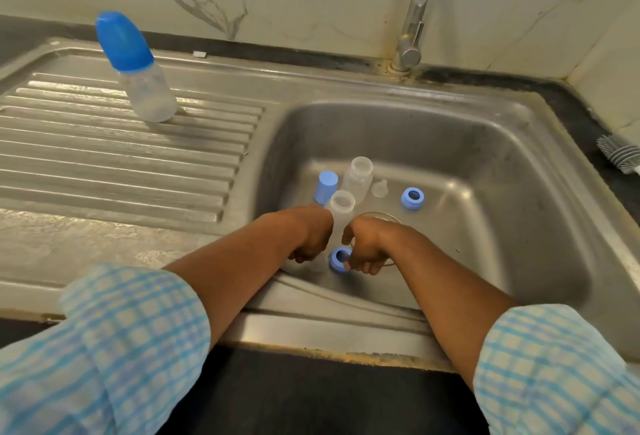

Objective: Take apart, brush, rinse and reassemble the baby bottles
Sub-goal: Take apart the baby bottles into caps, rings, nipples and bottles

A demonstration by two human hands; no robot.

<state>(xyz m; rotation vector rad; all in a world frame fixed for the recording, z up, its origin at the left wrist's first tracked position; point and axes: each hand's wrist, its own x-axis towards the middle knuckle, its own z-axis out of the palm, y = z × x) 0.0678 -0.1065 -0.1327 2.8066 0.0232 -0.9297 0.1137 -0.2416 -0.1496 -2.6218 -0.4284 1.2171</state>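
A: Fingers point(358, 266) of the right hand point(369, 247) curl in and pinch a blue ring point(336, 259), low at the front of the sink point(519, 192). The left hand point(311, 239) sits just beside it with its fingers curled under. We cannot tell whether they hold anything.

B: Noted. Where are the other parts?

A: In the basin. One open bottle point(342, 208) stands just behind the hands, with a second bottle point(360, 176) behind it. A blue cap point(326, 187) is to their left. A clear nipple point(380, 188) and a second ring point(412, 198) are to the right. A third bottle point(138, 88), capped, stands on the ribbed surface point(104, 157) at left and is not yet taken apart.

B: Handling?

A: We judge the ring light and stiff, hard plastic, and likely slick if wet. We would hold it by the outer wall, thumb opposite fingers, rather than through the hole. The bottles look thin, light and easy to tip, so we would grip them round the body. The nipple looks small and soft and would deform under pressure, so we would pinch it at the base flange.

B: Brush?

A: The brush point(620, 157) lies on the dark edge at far right, well apart from both hands. We see no water coming from the tap point(414, 19).
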